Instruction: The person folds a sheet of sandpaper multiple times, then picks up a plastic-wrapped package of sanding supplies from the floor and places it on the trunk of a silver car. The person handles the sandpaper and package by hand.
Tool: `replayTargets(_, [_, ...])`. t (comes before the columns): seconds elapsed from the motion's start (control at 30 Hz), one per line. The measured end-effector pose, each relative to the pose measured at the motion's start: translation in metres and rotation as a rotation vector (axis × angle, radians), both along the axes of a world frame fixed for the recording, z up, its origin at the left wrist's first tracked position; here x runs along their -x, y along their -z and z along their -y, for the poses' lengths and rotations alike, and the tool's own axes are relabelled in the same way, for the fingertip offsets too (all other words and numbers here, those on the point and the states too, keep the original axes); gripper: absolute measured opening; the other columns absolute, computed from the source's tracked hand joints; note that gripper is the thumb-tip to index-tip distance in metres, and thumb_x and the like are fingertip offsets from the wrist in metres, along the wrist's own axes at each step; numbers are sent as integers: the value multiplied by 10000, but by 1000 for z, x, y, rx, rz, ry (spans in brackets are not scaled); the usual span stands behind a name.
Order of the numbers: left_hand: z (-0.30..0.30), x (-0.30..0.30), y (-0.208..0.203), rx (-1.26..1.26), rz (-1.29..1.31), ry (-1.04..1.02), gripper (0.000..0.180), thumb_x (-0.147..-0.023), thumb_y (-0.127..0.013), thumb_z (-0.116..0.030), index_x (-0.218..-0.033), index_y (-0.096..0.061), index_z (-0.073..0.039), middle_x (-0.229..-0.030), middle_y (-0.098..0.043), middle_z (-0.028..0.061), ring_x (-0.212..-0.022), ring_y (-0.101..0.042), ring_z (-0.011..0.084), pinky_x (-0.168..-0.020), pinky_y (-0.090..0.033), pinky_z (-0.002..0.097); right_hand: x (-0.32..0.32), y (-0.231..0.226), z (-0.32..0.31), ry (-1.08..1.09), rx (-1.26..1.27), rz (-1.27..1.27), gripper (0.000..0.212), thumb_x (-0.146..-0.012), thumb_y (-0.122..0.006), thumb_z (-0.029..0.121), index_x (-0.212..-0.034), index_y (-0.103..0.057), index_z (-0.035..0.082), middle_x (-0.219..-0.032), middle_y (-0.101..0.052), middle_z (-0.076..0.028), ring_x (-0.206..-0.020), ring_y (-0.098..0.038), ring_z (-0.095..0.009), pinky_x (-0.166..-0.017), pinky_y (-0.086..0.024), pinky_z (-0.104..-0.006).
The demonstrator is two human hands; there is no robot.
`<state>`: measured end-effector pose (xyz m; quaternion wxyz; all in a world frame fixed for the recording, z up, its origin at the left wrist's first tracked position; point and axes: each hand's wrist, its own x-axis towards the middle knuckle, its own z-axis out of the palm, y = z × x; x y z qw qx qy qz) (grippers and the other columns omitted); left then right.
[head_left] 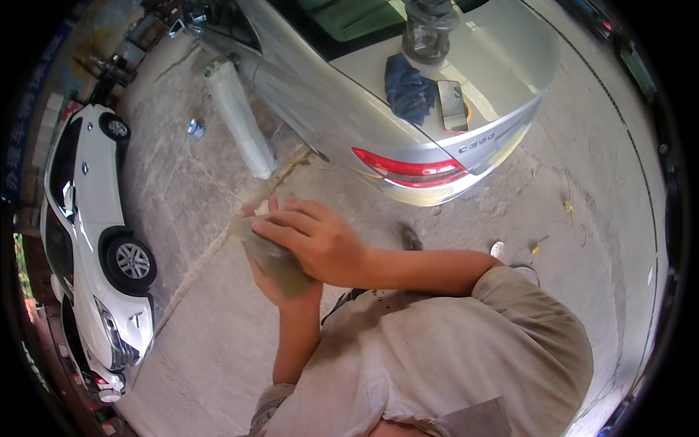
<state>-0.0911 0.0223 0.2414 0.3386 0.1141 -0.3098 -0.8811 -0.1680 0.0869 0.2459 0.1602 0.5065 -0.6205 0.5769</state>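
Observation:
My left hand (263, 282) is palm up in front of my body, with an olive-green flat sheet (285, 271) lying in it. Its fingertips show past the far edge of the sheet. From above, my right hand (324, 244) presses on the same sheet, fingers closed together across its upper part. The sheet is slightly blurred, so its material is hard to make out. Both hands are over the concrete floor, apart from the silver car (408, 146) ahead on the right.
On the car's boot lid lie a blue cloth (409, 89), a phone (452, 105), an orange ring (468, 111) partly under it, and a dark plastic-wrapped bundle (428, 33). A long plastic-wrapped roll (240, 120) and a blue can (196, 130) are on the floor. A white car (102, 218) stands left.

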Motion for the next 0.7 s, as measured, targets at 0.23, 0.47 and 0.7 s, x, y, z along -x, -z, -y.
replayTargets(0.23, [47, -4, -7, -162, -164, -14, 593, -1051, -312, -508, -1551, -306, -188, -1579, -341, 120, -1465, -297, 360, -1197, -218, 541, -22, 5, -42, -176, -120, -248, 418, -786, -632, 107, -1200, -663, 61, -1138, -650, -111, -1000, -636, -254, -873, -507, -388])
replayTargets(0.47, [28, -6, -28, -128, -184, 13, 655, -1041, -270, -572, -1563, -283, -177, -1599, -327, 46, -1484, -279, 276, -1204, -200, 516, -30, 5, -38, -170, -78, -297, 370, -770, -652, 109, -1131, -702, 53, -1048, -684, -113, -943, -662, -247, -802, -528, -365])
replayTargets(0.7, [19, -7, -25, -3, -231, -29, 744, -1014, -303, -628, -1592, -199, -170, -1642, -229, 28, -1525, -165, 257, -1227, -95, 528, -30, 4, -36, -179, -4, -245, 343, -723, -674, 88, -1058, -726, 36, -984, -705, -111, -876, -677, -242, -745, -536, -344])
